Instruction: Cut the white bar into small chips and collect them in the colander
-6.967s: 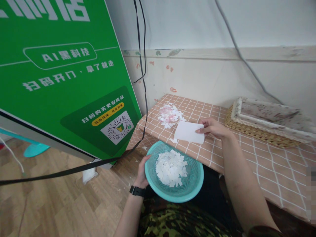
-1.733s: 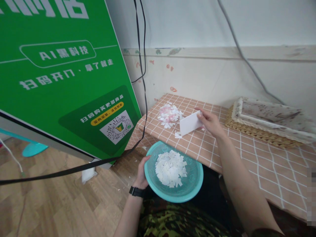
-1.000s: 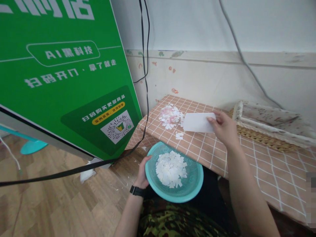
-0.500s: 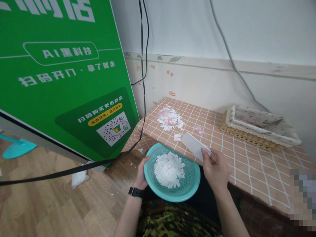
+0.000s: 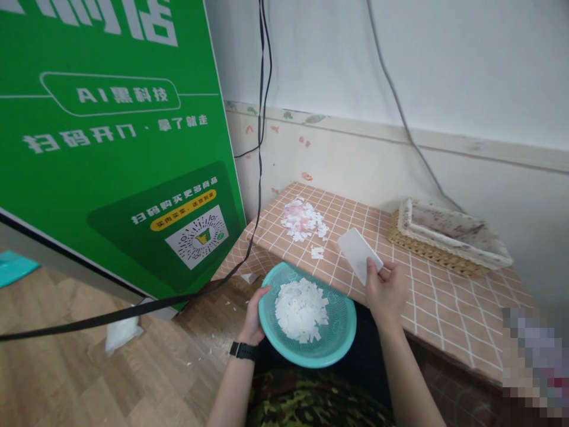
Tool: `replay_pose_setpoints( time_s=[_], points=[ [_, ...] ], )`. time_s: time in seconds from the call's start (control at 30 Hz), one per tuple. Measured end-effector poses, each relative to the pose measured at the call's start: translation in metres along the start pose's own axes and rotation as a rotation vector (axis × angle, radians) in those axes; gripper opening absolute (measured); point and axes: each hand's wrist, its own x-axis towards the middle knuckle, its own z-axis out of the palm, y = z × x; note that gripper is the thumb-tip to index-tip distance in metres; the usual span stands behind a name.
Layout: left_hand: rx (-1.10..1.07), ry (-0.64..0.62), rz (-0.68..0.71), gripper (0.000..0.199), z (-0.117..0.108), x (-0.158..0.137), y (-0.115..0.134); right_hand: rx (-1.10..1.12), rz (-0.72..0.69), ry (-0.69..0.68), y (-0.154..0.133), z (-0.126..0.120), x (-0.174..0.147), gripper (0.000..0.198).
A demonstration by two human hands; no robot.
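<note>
My left hand (image 5: 254, 319) grips the left rim of a teal plastic colander (image 5: 331, 360), which is held at the table's front edge. Inside it lies a heap of small white paper scraps (image 5: 301, 311). My right hand (image 5: 387, 293) pinches one end of a flat white rectangular scraper-like plate (image 5: 359, 252), tilted above the tabletop. Farther back on the checked tablecloth (image 5: 438, 308) is a pile of white scraps with pink bits (image 5: 301, 219). A few loose white scraps (image 5: 317, 252) sit between that pile and the colander.
A lined wicker basket (image 5: 433, 258) stands at the table's right rear, against the wall. To the left rises a green cabinet (image 5: 53, 196) with white lettering. Black cables (image 5: 261, 124) hang in front of the wall and cross low left. A white plastic bag (image 5: 122, 335) lies on the floor.
The white plate in my right hand has lifted slightly and shifted right, away from the loose scraps. A pink tuft beside it no longer shows. My left hand keeps hold of the colander.
</note>
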Motion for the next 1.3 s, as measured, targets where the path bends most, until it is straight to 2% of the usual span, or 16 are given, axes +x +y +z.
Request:
replay_pose_setpoints(
  time_s=[0.13, 0.37, 0.57, 0.7, 0.93, 1.1, 1.3],
  points=[
    [-0.007, -0.013, 0.011, 0.027, -0.004, 0.001, -0.004, 0.01, 0.026, -0.067, -0.008, 0.017, -0.004, 0.031],
    [-0.008, 0.026, 0.047, 0.021, 0.0, -0.001, 0.001, 0.041, -0.083, -0.184, -0.011, 0.035, 0.005, 0.03],
    [-0.012, 0.083, 0.017, 0.022, 0.002, -0.003, 0.005, 0.051, -0.167, -0.263, -0.016, 0.033, 0.003, 0.026],
    [-0.033, 0.064, 0.021, 0.025, 0.0, -0.004, 0.007, 0.017, -0.229, -0.294, -0.015, 0.028, 0.0, 0.022],
    [-0.06, 0.057, 0.013, 0.021, 0.002, -0.005, 0.01, 0.113, -0.195, -0.355, -0.009, 0.013, -0.006, 0.019],
    [-0.048, 0.112, 0.039, 0.016, -0.001, -0.003, 0.008, 0.198, -0.17, -0.326, -0.007, 0.014, -0.006, 0.022],
    [-0.019, 0.158, 0.044, 0.014, -0.001, -0.004, 0.008, 0.112, -0.293, -0.302, -0.004, 0.007, -0.016, 0.013]
  ],
)
